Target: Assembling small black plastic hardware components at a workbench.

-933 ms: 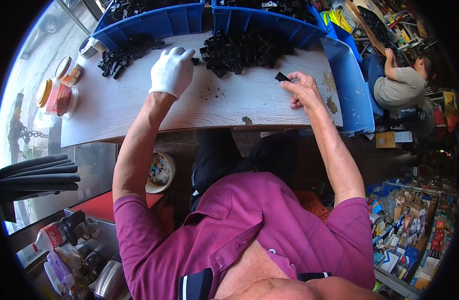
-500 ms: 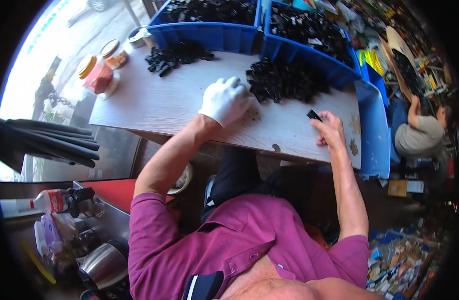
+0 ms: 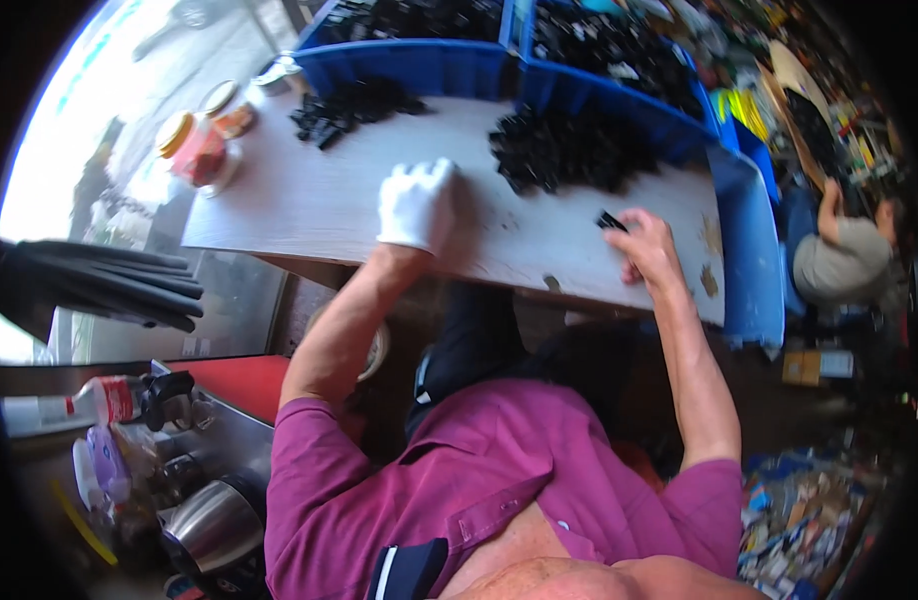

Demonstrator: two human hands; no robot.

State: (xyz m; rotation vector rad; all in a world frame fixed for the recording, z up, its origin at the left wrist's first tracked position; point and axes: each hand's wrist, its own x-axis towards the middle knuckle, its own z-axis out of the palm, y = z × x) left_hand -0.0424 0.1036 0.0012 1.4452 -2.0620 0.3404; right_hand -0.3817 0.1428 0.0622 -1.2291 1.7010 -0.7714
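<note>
One small black oblong piece (image 3: 607, 220), apparently light, stiff plastic best held by its edges, is pinched in the bare right hand (image 3: 647, 248), right of centre; the white-gloved left hand (image 3: 417, 205) curls, grip hidden.

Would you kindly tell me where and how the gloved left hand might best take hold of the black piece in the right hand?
Probably best to pinch the black piece by its free end, bringing the gloved left hand in from the left: that end sticks out toward the upper left, while the right hand covers the other. Blur hides its finer shape.
</note>
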